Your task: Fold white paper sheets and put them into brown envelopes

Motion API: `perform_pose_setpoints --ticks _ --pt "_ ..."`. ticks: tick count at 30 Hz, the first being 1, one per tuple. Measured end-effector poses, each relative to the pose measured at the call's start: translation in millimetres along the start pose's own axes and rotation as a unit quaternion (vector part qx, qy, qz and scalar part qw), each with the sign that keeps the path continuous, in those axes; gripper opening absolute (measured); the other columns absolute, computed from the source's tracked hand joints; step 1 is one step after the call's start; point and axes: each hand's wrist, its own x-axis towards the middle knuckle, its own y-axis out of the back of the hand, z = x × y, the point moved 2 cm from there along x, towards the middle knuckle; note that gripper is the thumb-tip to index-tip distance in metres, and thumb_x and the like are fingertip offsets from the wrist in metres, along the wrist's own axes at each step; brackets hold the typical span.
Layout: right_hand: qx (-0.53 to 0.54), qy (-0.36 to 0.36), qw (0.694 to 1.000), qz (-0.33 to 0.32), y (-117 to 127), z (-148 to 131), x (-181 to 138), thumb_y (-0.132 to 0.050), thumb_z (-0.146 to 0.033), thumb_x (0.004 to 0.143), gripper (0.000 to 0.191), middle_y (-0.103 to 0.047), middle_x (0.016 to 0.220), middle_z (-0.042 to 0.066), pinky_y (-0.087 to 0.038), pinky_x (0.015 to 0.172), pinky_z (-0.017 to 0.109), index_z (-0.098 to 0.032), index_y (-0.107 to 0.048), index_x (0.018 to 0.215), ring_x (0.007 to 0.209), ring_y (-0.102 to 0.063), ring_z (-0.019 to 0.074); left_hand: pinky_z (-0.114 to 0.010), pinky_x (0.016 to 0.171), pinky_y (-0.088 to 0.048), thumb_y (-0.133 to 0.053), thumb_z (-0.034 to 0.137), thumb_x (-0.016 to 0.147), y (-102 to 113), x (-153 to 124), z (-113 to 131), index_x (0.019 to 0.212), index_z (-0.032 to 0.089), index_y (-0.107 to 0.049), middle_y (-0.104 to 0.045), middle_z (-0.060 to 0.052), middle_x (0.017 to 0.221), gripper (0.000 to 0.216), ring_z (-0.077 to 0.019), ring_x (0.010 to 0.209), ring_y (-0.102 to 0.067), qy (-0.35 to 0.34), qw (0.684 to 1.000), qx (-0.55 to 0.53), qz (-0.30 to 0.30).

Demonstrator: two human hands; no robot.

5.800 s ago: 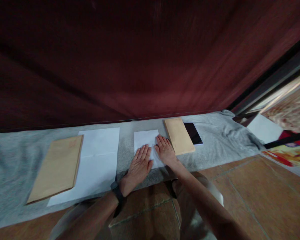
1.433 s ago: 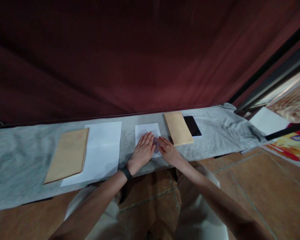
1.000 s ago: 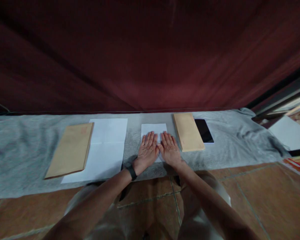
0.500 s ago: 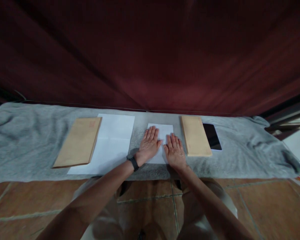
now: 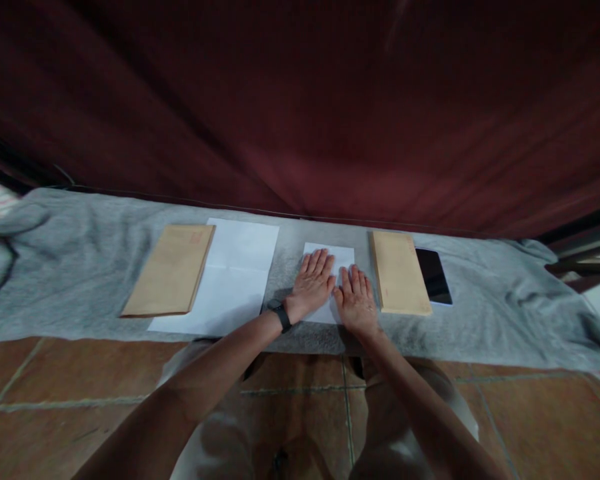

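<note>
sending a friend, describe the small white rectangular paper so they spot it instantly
Find the long grey cloth before the dark red backdrop. The small white rectangular paper lies there, partly covered by the left hand and right hand, smaller than the creased white sheet to its left.

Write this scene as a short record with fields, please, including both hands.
Left hand: palm down on small white sheet
Right hand: palm down over that sheet's right edge
Worn: black watch
Left side: brown envelope, partly over large white sheet
Right side: second brown envelope, dark-screened device beside it
Surface: grey cloth
Behind: dark red backdrop
</note>
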Motion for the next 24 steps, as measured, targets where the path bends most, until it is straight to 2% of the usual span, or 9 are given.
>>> perform_pose_setpoints --ticks 5,16,24 --pt "-0.001 0.005 1.000 0.010 1.2 -0.1 -0.1 -0.036 -0.038 0.106 0.057 -0.037 0.160 0.023 -0.033 0.117 0.055 -0.009 -0.040 0.155 0.148 -0.036 0.0352 -0.049 0.128 -0.014 -0.034 0.037 0.103 1.4 -0.1 -0.9 0.158 0.011 -0.032 -0.026 -0.015 0.168 0.060 -0.0267 0.156 -0.020 0.015 1.000 0.006 -0.019" --pt "0.010 0.005 1.000 -0.012 7.6 2.4 0.3 -0.041 -0.039 0.105 0.059 -0.033 0.163 0.022 -0.031 0.119 0.055 -0.010 -0.038 0.156 0.149 -0.034 0.0352 -0.049 0.126 -0.019 -0.034 0.049 0.103 8.6 -10.0 -17.0 0.155 0.006 -0.037 -0.031 -0.020 0.164 0.068 -0.0306 0.154 -0.026 0.060 0.998 0.034 0.008" --pt "0.014 0.002 1.000 -0.024 12.3 5.5 -2.0 -0.038 -0.043 0.106 0.062 -0.036 0.162 0.021 -0.030 0.120 0.052 -0.007 -0.036 0.157 0.148 -0.036 0.0335 -0.051 0.126 -0.021 -0.030 0.043 0.103 10.6 -13.0 -23.9 0.157 0.003 -0.034 -0.033 -0.020 0.163 0.067 -0.0304 0.154 -0.026 0.076 0.997 0.030 0.006"
